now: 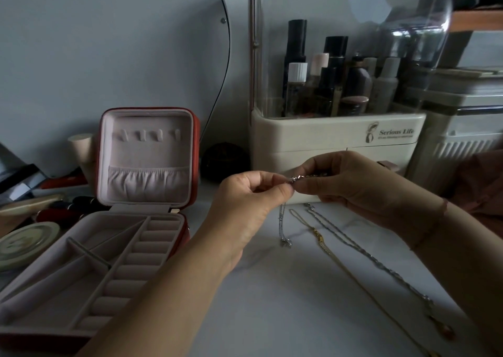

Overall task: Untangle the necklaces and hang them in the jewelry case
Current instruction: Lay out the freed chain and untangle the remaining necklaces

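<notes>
On the white desk, toward the lower right of the frame, a gold necklace and a silver chain lie stretched out side by side, running diagonally up toward the centre. At lower left the red jewelry case lies open, showing a pale pink tray of compartments and ring rolls. Above the desk at frame centre the two hands meet. The left hand and the right hand each have their grip pinched, thumb against fingertips, on the clasp end of a thin silver necklace. Its doubled length hangs from between them down to the desk. Behind, the case's lid stands upright, with a row of small hooks above a gathered pocket. Farther back at upper right stands a cream cosmetics organizer, its clear dome over bottles.
</notes>
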`<act>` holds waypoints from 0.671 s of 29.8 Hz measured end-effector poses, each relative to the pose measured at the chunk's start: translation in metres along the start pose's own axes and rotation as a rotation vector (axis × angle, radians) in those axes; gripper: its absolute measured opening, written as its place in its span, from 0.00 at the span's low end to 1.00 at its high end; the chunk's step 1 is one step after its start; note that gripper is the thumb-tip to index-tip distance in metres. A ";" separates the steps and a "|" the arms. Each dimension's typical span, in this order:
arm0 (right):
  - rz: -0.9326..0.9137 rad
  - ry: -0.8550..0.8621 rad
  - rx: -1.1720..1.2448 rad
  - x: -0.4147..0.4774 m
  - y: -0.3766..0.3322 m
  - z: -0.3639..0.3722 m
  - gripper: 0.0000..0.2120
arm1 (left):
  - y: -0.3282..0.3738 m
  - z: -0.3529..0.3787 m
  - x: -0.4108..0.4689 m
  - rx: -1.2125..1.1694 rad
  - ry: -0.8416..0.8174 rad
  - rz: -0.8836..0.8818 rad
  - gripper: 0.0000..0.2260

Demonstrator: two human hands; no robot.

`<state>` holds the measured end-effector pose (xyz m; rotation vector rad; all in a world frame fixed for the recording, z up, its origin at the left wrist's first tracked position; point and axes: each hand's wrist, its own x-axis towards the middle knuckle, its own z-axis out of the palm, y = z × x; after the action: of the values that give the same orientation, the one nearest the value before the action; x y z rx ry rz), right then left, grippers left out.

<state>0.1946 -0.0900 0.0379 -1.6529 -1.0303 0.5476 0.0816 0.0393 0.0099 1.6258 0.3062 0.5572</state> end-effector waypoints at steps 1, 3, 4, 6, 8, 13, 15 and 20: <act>-0.003 0.007 -0.011 0.000 0.000 0.000 0.09 | 0.000 0.000 0.000 0.002 -0.001 -0.004 0.03; -0.002 0.030 -0.033 0.000 0.000 0.000 0.10 | 0.001 0.000 -0.001 0.019 -0.004 -0.014 0.02; 0.000 0.038 -0.045 0.000 0.000 0.000 0.10 | 0.001 0.000 -0.002 0.030 -0.006 -0.019 0.03; -0.001 0.036 -0.059 0.000 -0.001 0.001 0.08 | 0.002 0.001 -0.002 0.037 -0.013 -0.026 0.03; -0.007 0.031 -0.062 0.000 -0.002 0.002 0.03 | 0.002 0.001 -0.002 0.015 -0.019 -0.036 0.02; 0.001 0.000 -0.108 -0.001 -0.003 0.004 0.05 | 0.002 0.000 -0.001 -0.106 -0.042 -0.059 0.06; 0.005 -0.015 -0.154 -0.001 -0.002 0.006 0.07 | 0.002 0.001 0.001 -0.152 -0.050 -0.061 0.10; 0.010 -0.018 -0.212 0.001 0.002 0.006 0.06 | 0.003 -0.001 0.002 -0.313 -0.068 -0.145 0.10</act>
<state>0.1908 -0.0859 0.0338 -1.8420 -1.1246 0.4731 0.0824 0.0412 0.0135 1.3062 0.2692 0.4153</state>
